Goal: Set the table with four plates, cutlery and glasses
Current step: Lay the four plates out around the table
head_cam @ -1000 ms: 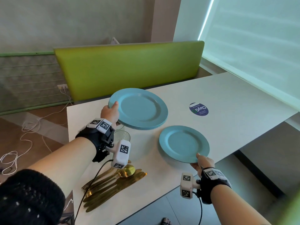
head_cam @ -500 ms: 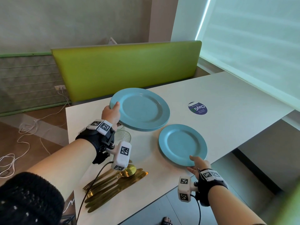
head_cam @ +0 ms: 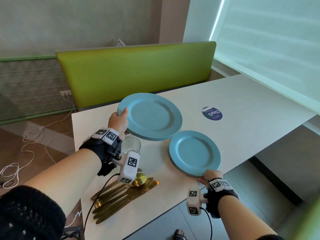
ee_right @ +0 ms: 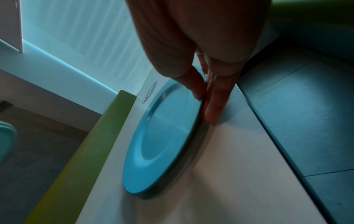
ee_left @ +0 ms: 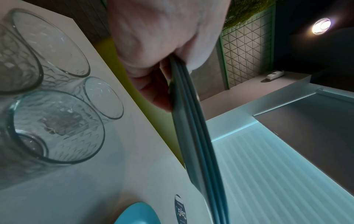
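My left hand (head_cam: 119,121) grips a stack of three blue plates (head_cam: 152,116) by its left rim, thumb on top, and holds it in the air over the white table (head_cam: 251,110). In the left wrist view the stack (ee_left: 195,136) is edge-on between thumb and fingers (ee_left: 153,45). A single blue plate (head_cam: 194,152) lies flat near the table's front edge. My right hand (head_cam: 210,176) pinches its near rim (ee_right: 166,136), thumb on top and fingers (ee_right: 210,109) under the edge against the table. Several clear glasses (ee_left: 57,125) stand under the stack. Gold cutlery (head_cam: 124,193) lies piled at the front left.
A green bench back (head_cam: 138,70) runs along the table's far side. A round blue sticker (head_cam: 212,113) marks the tabletop right of the stack. White cables (head_cam: 26,144) trail on the floor at left. A blinded window fills the right side.
The single plate has come down from a slight tilt in my right hand to lie flat on the table. My left hand has kept the stack in about the same place.
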Demonstrator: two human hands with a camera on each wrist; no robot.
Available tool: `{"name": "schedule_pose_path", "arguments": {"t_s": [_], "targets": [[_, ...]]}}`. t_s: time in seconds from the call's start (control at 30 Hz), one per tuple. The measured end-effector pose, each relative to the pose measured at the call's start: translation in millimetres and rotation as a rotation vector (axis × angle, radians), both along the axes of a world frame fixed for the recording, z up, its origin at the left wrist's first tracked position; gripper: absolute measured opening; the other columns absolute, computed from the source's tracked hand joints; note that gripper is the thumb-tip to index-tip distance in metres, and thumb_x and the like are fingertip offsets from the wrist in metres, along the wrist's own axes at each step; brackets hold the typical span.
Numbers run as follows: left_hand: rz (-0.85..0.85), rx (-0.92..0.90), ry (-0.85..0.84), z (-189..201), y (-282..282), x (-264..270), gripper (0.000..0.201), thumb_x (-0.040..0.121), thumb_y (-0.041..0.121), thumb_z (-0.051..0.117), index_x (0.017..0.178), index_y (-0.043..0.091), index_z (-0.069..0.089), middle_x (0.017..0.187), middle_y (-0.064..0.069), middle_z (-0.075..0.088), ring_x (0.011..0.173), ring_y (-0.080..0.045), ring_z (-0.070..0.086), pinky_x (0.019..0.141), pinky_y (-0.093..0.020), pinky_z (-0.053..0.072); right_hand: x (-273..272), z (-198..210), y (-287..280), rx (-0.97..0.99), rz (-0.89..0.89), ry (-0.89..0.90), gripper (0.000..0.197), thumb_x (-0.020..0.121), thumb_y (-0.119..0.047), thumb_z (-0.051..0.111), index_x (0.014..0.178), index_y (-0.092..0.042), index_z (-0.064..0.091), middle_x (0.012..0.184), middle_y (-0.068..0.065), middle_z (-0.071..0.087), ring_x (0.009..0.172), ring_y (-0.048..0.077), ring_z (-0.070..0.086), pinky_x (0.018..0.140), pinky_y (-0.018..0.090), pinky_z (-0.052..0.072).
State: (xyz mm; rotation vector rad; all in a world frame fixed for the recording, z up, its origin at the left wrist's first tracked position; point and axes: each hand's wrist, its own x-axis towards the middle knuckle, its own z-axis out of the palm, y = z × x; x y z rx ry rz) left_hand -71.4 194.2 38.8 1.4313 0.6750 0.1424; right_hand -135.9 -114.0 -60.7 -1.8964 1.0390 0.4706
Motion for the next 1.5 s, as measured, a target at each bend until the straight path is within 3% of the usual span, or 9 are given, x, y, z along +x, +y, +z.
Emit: {"name": "schedule_pose_path", "arguments": {"t_s": [0.1, 0.27, 0.37, 0.43, 0.53, 0.77, 0.93, 1.23, 1.5], "targets": [[-0.003, -0.003, -0.005, 0.9, -2.1, -2.2, 0.042, 0.092, 0.041, 0.051, 0.118, 0.008, 0.054, 0.118, -0.016, 0.063, 0.104, -0.034, 0.064, 0.090, -0.052, 0.053, 7.4, -10.6, -2.3, -0.099, 0.115, -0.037, 0.044, 0.095, -0.040, 0.049, 0.060, -0.023, 0.028, 0.094, -0.004, 0.051, 0.111, 0.018, 0.057, 0.074, 0.019, 0.031], [-0.003, 0.005, -0.010, 1.2, -3.3, -4.5, 0.043, 0.091, 0.043, 0.052, 0.117, 0.010, 0.053, 0.119, -0.016, 0.062, 0.104, -0.034, 0.063, 0.091, -0.053, 0.052, 11.3, -19.2, -10.1, 0.433, -0.269, -0.164, 0.009, 0.095, 0.000, 0.044, 0.102, -0.004, 0.047, 0.036, -0.011, 0.059, 0.050, 0.011, 0.066, 0.055, 0.024, 0.058], [-0.008, 0.000, -0.006, 2.5, -4.9, -5.9, 0.042, 0.091, 0.042, 0.052, 0.118, 0.009, 0.053, 0.119, -0.015, 0.063, 0.104, -0.034, 0.063, 0.091, -0.053, 0.052, 10.9, -21.3, -7.8, 0.394, -0.270, -0.149, 0.048, 0.096, -0.001, 0.043, 0.143, -0.005, 0.032, 0.110, 0.010, 0.066, 0.038, 0.003, 0.061, 0.055, 0.021, 0.057], [-0.009, -0.010, -0.010, 2.9, -6.1, -6.1, 0.040, 0.092, 0.041, 0.052, 0.117, 0.010, 0.053, 0.119, -0.015, 0.062, 0.105, -0.034, 0.063, 0.091, -0.053, 0.052, 12.1, -18.7, -9.2, 0.253, -0.305, -0.144, 0.046, 0.098, -0.017, 0.045, 0.143, -0.008, 0.036, 0.132, 0.011, 0.054, 0.065, -0.004, 0.069, 0.077, 0.020, 0.055], [-0.009, -0.008, -0.008, 2.3, -6.1, -7.5, 0.042, 0.092, 0.041, 0.052, 0.119, 0.009, 0.053, 0.118, -0.015, 0.062, 0.105, -0.033, 0.063, 0.091, -0.052, 0.052, 9.2, -15.2, -4.8, -0.175, 0.154, -0.075, 0.047, 0.094, -0.047, 0.046, 0.125, -0.012, 0.056, 0.128, 0.002, 0.059, 0.120, 0.018, 0.055, 0.098, 0.024, 0.039], [-0.004, 0.002, -0.002, 0.1, -3.6, -10.3, 0.047, 0.088, 0.045, 0.053, 0.118, 0.009, 0.054, 0.118, -0.015, 0.063, 0.104, -0.034, 0.064, 0.090, -0.052, 0.053, 17.5, -37.3, -6.8, -0.269, 0.369, 0.064, 0.034, 0.093, -0.037, 0.049, 0.119, -0.019, 0.060, 0.122, -0.002, 0.062, 0.119, 0.019, 0.055, 0.102, 0.028, 0.041], [-0.007, 0.002, -0.001, -1.1, -2.6, -9.4, 0.043, 0.089, 0.045, 0.053, 0.115, 0.011, 0.054, 0.117, -0.016, 0.063, 0.104, -0.034, 0.063, 0.090, -0.053, 0.053, 82.4, -167.5, -80.2, -0.169, 0.151, 0.078, 0.068, 0.047, -0.012, 0.062, 0.114, -0.003, 0.053, 0.093, 0.017, 0.069, 0.082, 0.033, 0.070, 0.077, 0.048, 0.058], [-0.090, -0.085, -0.016, 9.9, -26.5, 4.7, 0.042, 0.094, 0.039, 0.049, 0.123, 0.009, 0.051, 0.114, -0.014, 0.060, 0.094, -0.030, 0.060, 0.062, -0.031, 0.051, 47.9, 34.9, -40.7, -0.004, 0.064, -0.271, 0.014, 0.078, -0.013, 0.061, 0.079, 0.001, 0.057, 0.081, 0.019, 0.061, 0.074, 0.032, 0.063, 0.075, 0.047, 0.057], [-0.254, -0.112, -0.039, 28.3, -87.2, 33.2, 0.040, 0.095, 0.040, 0.047, 0.122, 0.011, 0.051, 0.112, -0.010, 0.058, 0.092, -0.028, 0.059, 0.060, -0.031, 0.050, 76.7, 150.0, -26.2, 0.269, 0.094, -0.608, 0.028, 0.096, -0.040, 0.047, 0.087, -0.015, 0.056, 0.079, 0.005, 0.056, 0.061, 0.020, 0.055, 0.057, 0.030, 0.048]]}}
